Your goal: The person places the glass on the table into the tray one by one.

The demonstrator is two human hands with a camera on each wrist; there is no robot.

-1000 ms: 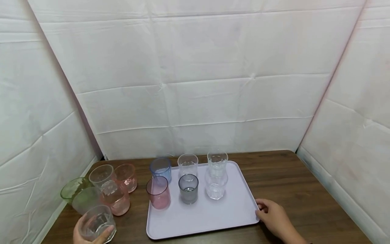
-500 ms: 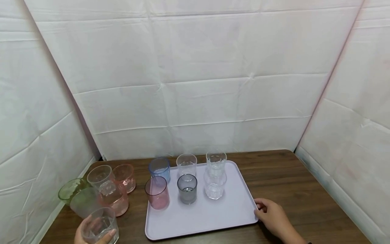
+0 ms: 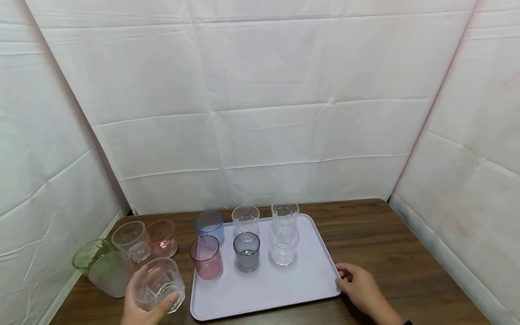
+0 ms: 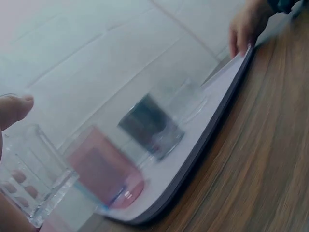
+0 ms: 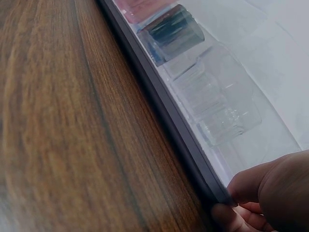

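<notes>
Soft, even light, faint shadows. Head view sharp; both wrist views smeared by motion blur, worst toward nine o'clock.

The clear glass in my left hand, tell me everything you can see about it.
The clear glass is a short, wide tumbler, colourless and see-through, with faceted sides and a thick base; it looks empty. The left hand grips it from below and behind, thumb on the near wall. It is lifted and tilted, mouth toward the camera, just left of the lilac tray and in front of the frosted glass.
</notes>
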